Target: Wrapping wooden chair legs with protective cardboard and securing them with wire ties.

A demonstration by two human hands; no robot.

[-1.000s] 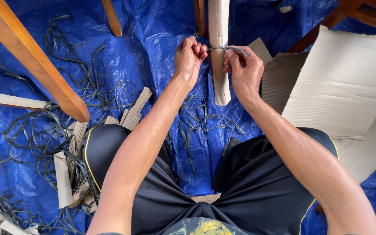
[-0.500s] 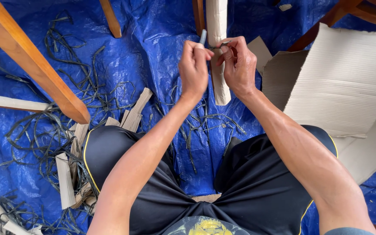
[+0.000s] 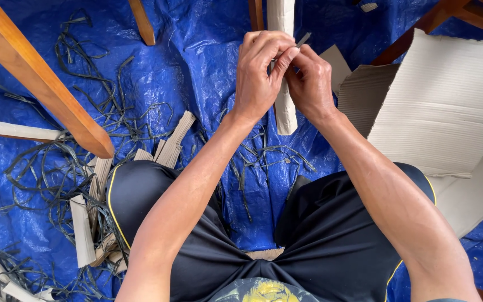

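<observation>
Left hand (image 3: pixel 260 70) and right hand (image 3: pixel 310 78) pressed together, fingers closed, both pinching a thin grey strip (image 3: pixel 303 39) whose end pokes out just above the right fingertips. Rolled cardboard tube (image 3: pixel 284 109) directly behind both hands. Blue tarp (image 3: pixel 197 61) beneath; corrugated cardboard sheet (image 3: pixel 443 106) right of right hand.

A thin grey strip (image 3: pixel 303 39) is pinched between the left hand (image 3: pixel 261 67) and the right hand (image 3: pixel 310 81), which are pressed together over a cardboard roll (image 3: pixel 284 109). Loose dark strips (image 3: pixel 85 168) are scattered on the blue tarp (image 3: pixel 197 67) left of the hands, and a corrugated sheet (image 3: pixel 443 106) is seen to their right.
</observation>
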